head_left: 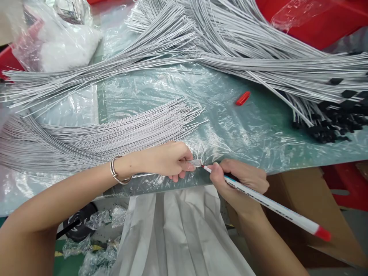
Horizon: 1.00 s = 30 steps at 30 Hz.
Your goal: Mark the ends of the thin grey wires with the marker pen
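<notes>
At the near edge of the worktop (258,132), the left hand (166,159) pinches a flat bunch of wire ends (196,163) between thumb and fingers, and the right hand (243,180) grips a pen (273,207) whose red tip touches them. With so little wire showing past the pinch, the ends could slip or fan apart, and the tip could mark the thumb instead.

No word, label or number can be read anywhere; the white pen (276,206) carries a row of dark print along its barrel, too small and blurred to make out; the black round object (82,221) under the table edge at lower left shows pale marks, equally illegible.
</notes>
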Motion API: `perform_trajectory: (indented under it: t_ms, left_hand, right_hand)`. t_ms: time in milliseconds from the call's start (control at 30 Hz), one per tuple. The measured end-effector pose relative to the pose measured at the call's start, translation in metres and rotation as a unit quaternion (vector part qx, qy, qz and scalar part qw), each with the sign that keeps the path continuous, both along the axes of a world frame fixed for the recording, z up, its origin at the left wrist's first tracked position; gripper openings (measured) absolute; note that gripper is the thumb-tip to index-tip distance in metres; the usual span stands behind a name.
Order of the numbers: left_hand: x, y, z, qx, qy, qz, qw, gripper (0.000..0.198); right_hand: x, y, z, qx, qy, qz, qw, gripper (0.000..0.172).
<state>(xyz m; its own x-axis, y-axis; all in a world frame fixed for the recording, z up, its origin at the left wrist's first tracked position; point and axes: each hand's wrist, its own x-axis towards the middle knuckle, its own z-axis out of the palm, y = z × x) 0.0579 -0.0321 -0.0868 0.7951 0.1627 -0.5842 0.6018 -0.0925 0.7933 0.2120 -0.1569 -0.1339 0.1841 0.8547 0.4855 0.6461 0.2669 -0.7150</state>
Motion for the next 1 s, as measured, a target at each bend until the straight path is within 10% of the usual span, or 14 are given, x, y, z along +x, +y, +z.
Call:
perform_trajectory:
  t_ms: [867, 1000]
  left_hand:
    - [-0.003, 0.000, -0.003, 0.000, -0.008, -0.008, 1.000, 0.030]
    - [-0.008, -0.013, 0.023, 0.088, -0.059, -0.009, 0.994, 0.024]
  right_hand:
    - [0.009, -0.001, 0.001, -0.038, 0.092, -0.001, 0.995, 0.023]
    - [0.014, -0.001, -0.002, -0.057, 0.213, -0.056, 0.974, 0.023]
